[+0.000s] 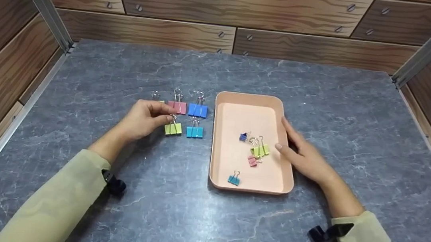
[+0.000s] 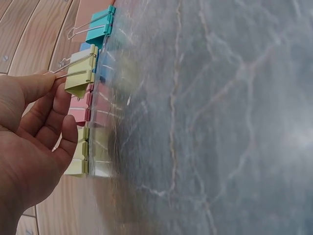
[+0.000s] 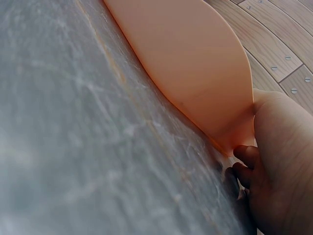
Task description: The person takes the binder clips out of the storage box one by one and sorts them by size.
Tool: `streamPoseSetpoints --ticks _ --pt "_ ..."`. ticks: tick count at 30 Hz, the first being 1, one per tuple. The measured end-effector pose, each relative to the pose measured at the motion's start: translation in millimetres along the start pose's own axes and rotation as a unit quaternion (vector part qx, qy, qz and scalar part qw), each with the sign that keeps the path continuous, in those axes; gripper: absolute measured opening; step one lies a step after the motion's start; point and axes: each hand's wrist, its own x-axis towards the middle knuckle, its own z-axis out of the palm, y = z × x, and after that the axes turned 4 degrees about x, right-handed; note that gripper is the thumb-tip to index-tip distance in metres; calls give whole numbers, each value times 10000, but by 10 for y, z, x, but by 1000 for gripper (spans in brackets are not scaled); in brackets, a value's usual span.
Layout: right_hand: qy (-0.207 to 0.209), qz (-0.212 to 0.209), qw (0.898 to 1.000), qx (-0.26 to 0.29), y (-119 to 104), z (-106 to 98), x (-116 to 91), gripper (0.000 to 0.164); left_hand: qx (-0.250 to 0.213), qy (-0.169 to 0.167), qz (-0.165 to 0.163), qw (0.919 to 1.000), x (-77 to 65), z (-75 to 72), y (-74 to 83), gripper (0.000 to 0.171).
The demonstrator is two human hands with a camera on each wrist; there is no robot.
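Note:
With thumb and fingers my left hand (image 1: 145, 119) pinches the wire handles of a yellow-green binder clip (image 1: 173, 129), which stands upright at table level. Beside it is a light-blue binder clip (image 1: 194, 132). Behind these two, a pink binder clip (image 1: 177, 107) and a blue binder clip (image 1: 198, 110) stand in a row with another yellow-green clip (image 2: 77, 164), mostly hidden by the hand in the head view. My right hand (image 1: 306, 156) holds the right wall of a peach-coloured tray (image 1: 248, 189), thumb over the rim and fingers outside.
Inside the tray lie a small dark-blue clip (image 1: 243, 136), yellow-green clips (image 1: 260, 150), a small pink clip (image 1: 252, 161) and a small teal clip (image 1: 234, 180). The grey marbled table (image 1: 173, 213) is bordered by wood-patterned walls (image 1: 243, 5).

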Motion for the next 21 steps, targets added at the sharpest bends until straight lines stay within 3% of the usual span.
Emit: streamPoseSetpoints --ticks 21 --pt "-18 30 10000 -26 -21 -1 -8 77 110 16 -46 9999 -10 14 17 20"
